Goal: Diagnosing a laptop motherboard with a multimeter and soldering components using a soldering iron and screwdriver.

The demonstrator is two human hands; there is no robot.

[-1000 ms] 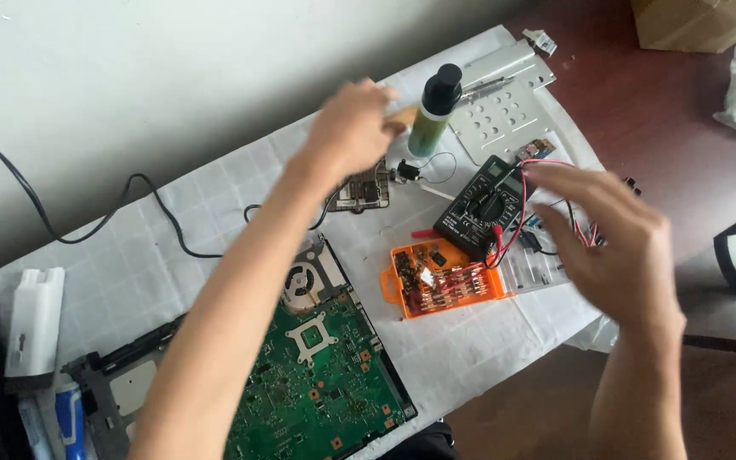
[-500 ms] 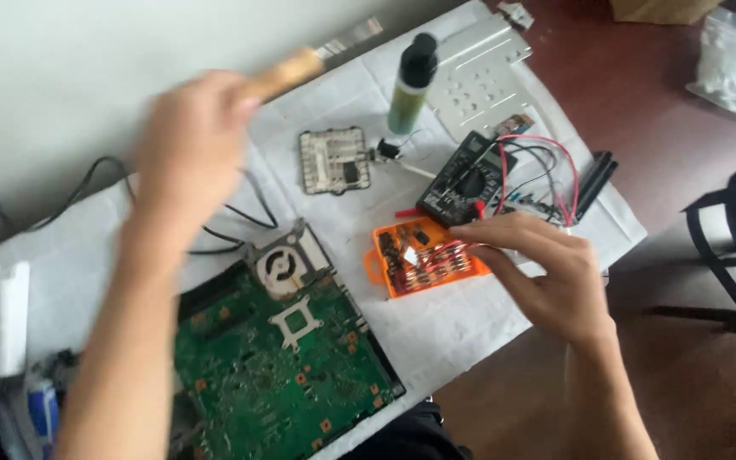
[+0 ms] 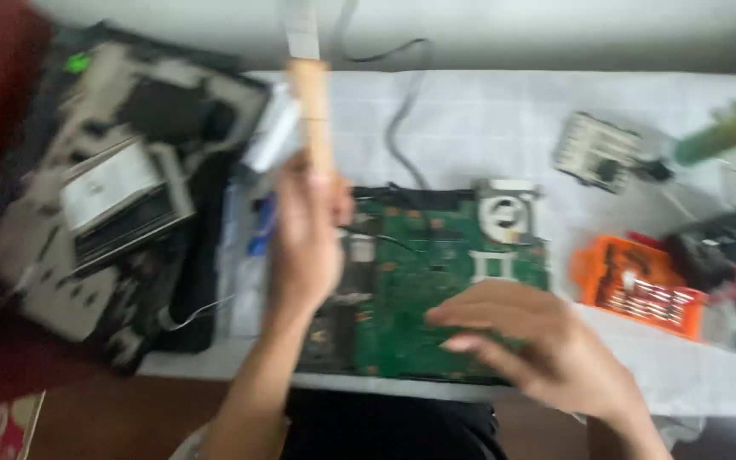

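My left hand (image 3: 304,234) is raised over the left edge of a green circuit board (image 3: 436,281) and grips a brush with a pale wooden handle (image 3: 313,119) that points away from me. My right hand (image 3: 538,345) lies flat on the near right part of the board, fingers spread toward the left, holding nothing. The board has a round fan (image 3: 504,213) at its far right corner. The picture is blurred by motion.
A dismantled laptop shell (image 3: 104,196) lies at the left on a dark red surface. To the right sit an orange bit case (image 3: 641,285), a black multimeter (image 3: 726,243), a small heatsink part (image 3: 598,149) and a green bottle (image 3: 721,132). A grey cable (image 3: 402,119) runs to the far edge.
The view has swung left, so the laptop shell is now seen. My left hand brought the brush in over the board. My right hand left the orange case and settled on the board.
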